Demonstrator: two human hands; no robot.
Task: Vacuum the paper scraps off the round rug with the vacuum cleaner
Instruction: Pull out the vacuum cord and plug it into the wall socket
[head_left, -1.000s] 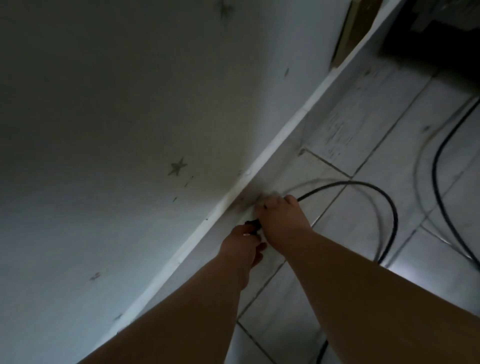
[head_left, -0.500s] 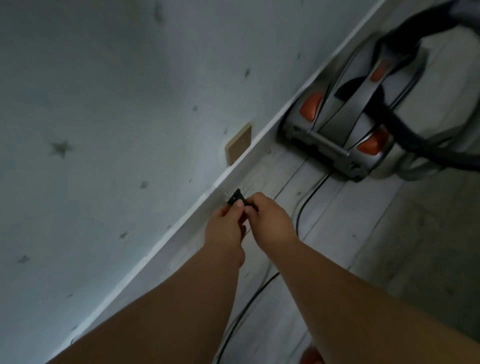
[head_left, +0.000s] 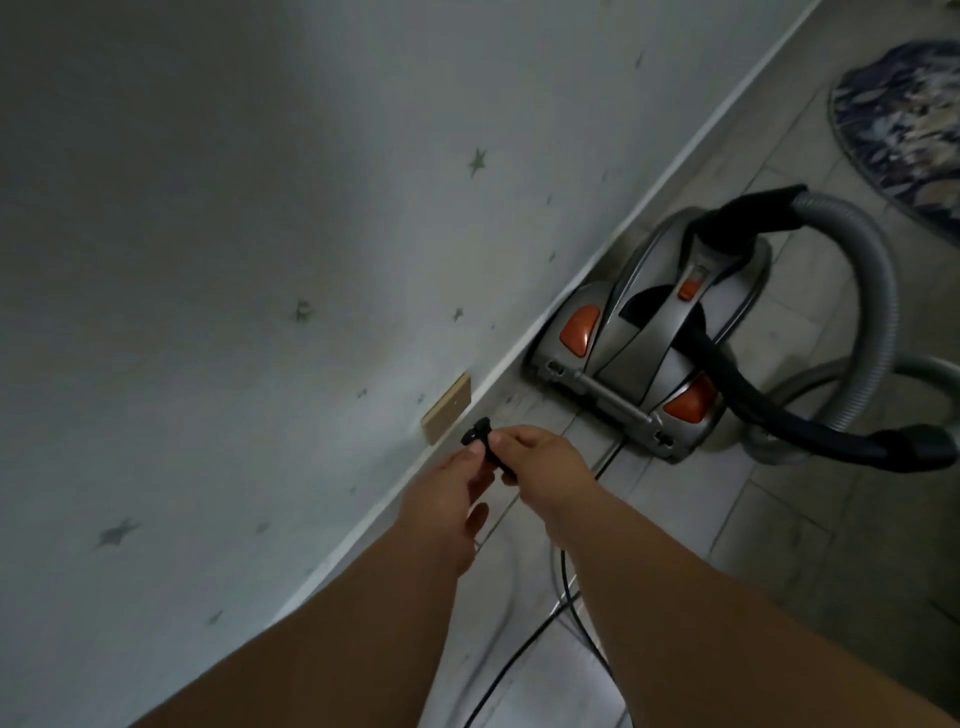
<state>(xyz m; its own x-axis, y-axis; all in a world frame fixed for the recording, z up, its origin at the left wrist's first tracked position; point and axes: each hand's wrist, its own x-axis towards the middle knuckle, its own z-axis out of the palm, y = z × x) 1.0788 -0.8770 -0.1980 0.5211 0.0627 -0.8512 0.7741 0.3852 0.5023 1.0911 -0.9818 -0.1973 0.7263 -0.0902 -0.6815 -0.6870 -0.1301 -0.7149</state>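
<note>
A grey canister vacuum cleaner (head_left: 649, 343) with orange buttons stands on the floor against the wall, its grey hose (head_left: 878, 291) looping to the right. The round dark patterned rug (head_left: 904, 119) lies at the top right, partly cut off. My right hand (head_left: 540, 462) pinches the black plug (head_left: 478, 435) of the black cord (head_left: 524, 639), just right of a beige wall socket (head_left: 447, 415). My left hand (head_left: 447, 499) is beside the plug, its thumb and fingers touching it from the left.
A pale wall with small grey stars fills the left, ending in a white skirting board (head_left: 602, 260). The floor has light tiles (head_left: 810, 519). The cord trails down between my forearms.
The view has swung from bare floor and cord to the vacuum cleaner and rug. Both hands have lifted the plug from the floor and brought it near the socket.
</note>
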